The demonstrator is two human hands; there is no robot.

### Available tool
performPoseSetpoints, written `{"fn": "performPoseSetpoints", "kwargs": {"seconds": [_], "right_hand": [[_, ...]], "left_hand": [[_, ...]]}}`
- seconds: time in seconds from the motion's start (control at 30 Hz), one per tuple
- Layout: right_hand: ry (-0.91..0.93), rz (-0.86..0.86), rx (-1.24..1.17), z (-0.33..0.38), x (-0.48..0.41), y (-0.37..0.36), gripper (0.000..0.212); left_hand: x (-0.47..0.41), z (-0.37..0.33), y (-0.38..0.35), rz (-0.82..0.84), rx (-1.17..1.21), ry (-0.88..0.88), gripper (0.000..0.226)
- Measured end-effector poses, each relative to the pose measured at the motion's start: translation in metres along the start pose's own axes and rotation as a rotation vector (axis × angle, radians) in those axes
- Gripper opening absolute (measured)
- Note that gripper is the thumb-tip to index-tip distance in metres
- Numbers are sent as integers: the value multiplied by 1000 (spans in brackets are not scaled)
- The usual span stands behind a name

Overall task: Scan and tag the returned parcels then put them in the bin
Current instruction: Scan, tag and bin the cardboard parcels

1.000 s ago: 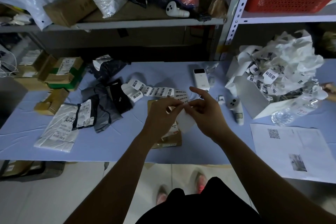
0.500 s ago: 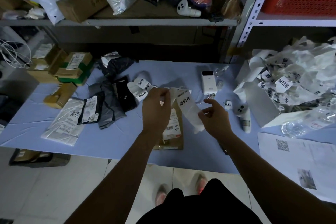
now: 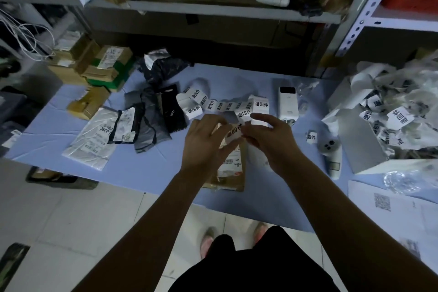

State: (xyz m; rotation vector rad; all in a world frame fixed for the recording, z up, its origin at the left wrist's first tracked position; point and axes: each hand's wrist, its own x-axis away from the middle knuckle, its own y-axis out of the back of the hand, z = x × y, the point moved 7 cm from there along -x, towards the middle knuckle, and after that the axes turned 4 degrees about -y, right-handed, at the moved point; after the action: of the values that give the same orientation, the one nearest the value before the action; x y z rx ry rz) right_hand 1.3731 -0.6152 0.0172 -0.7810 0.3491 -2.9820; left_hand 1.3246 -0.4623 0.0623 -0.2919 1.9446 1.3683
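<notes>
A flat brown parcel [image 3: 231, 166] lies on the near middle of a table [image 3: 147, 173] covered in pale blue, its white shipping label facing up. Just above it, the two hands meet around a single white sticker [image 3: 234, 134] printed with black characters. The left hand [image 3: 203, 144] pinches the sticker's left end and the right hand [image 3: 272, 140] pinches its right end, so both are closed on the sticker, fingers near each other. The sticker seems to be the end of a strip of stickers [image 3: 222, 105] that trails away across the table toward the far side.

To the left lie several more parcels: dark plastic mailing bags [image 3: 151, 125], a white mailing bag [image 3: 92, 140], and small cardboard boxes [image 3: 94, 66] at the far left. To the right of the hands a white handheld scanner [image 3: 330, 154] lies on the table, with a white label printer [image 3: 288, 105] beyond it. Further right, an open box overflows with crumpled backing paper [image 3: 391, 111]. Printed sheets [image 3: 391, 211] sit at the near right. Shelves [image 3: 213, 9] crowded with bags and boxes rise behind the table. No bin can be made out for certain.

The likely risk now is the sticker folding onto itself or clinging to the fingers while it is peeled, since it is thin and tacky. It could also land over the parcel's barcode, which would block scanning.
</notes>
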Motion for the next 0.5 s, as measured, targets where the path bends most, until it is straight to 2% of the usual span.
{"fn": "performPoseSetpoints", "kwargs": {"seconds": [0.07,0.13,0.2,0.23,0.3,0.4,0.5], "right_hand": [[-9,31,-4,-4,-2,0,35],[-24,36,4,-12,-4,2,32],[-51,35,39,-25,-4,1,32],[-65,19,67,-34,-3,0,30],[-101,-37,116,-53,-2,1,27],[-95,-146,233,-77,-5,5,27],[61,-241,635,-87,-13,4,20]], "left_hand": [[11,17,-6,135,116,184,63],[32,35,-16,255,404,582,83],[52,44,-29,242,738,947,73],[60,48,-34,193,800,1035,60],[68,52,-38,152,742,1059,36],[77,45,-43,194,598,949,19],[86,40,-54,299,386,774,3]]}}
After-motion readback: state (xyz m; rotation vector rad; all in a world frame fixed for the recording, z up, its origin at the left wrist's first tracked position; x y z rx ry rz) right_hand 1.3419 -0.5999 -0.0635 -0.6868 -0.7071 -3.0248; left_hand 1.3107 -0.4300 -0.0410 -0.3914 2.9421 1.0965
